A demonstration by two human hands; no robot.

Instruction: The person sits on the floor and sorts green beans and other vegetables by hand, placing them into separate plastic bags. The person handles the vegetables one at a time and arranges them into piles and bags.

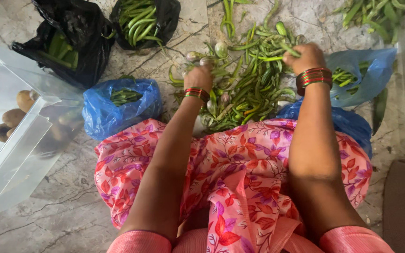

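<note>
Both hands work in a heap of green beans (pixel 249 79) on the marble floor (pixel 71 206). The left hand (pixel 199 76) is clenched among the pods beside small pale aubergines (pixel 221 48); the right hand (pixel 304 57) pinches a bean at the heap's far edge. Blue bags (pixel 118 105) and black bags (pixel 78 35) of greens lie nearby.

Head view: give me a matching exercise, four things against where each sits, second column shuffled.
Things:
1. potatoes
2. small blue bag
3. right hand
4. left hand

Places:
A. on the bean pile, by the large blue bag
B. in the clear plastic bin at left
C. beside the small eggplants
D. on the floor between bin and pile

Pairs: 1-B, 2-D, 3-A, 4-C
</note>
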